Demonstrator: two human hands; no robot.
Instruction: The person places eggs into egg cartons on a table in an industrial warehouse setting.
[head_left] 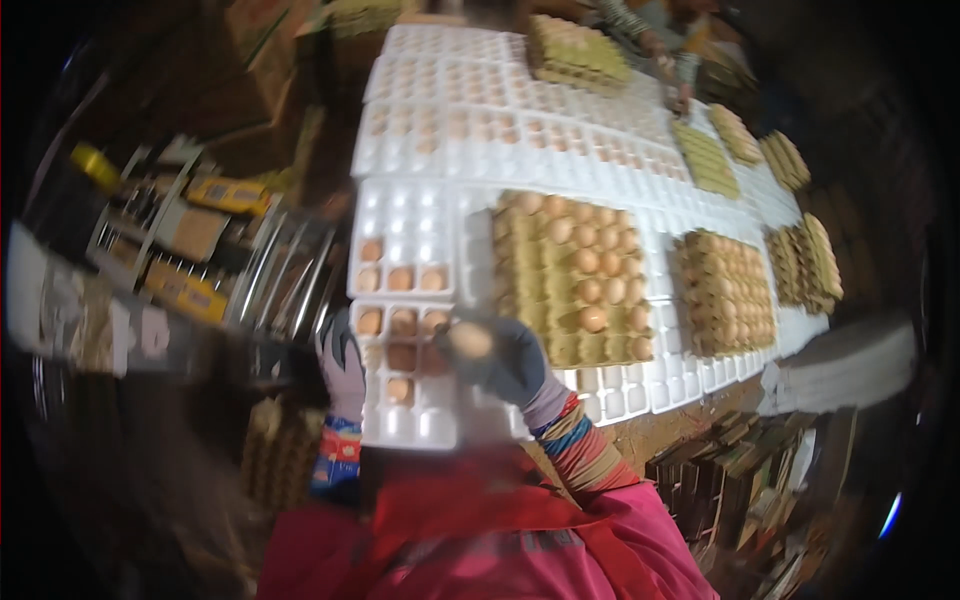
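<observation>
My right hand, in a grey-palmed glove, is closed on a brown egg above the near white egg tray. This moulded tray has several eggs in its upper pockets, some in shadow. At its left edge is my left hand, in a lavender and dark grey glove; its fingers blend into the dark background, so their grip is unclear. Just right of my right hand stands a stack of pulp egg trays, the top one partly filled with brown eggs and with bare pockets on its left side.
White trays cover the table, many holding eggs. More stacked pulp trays stand right and far. Another person's hand is at the far right. Left is a metal rack with yellow panels; flattened cardboard lies lower right.
</observation>
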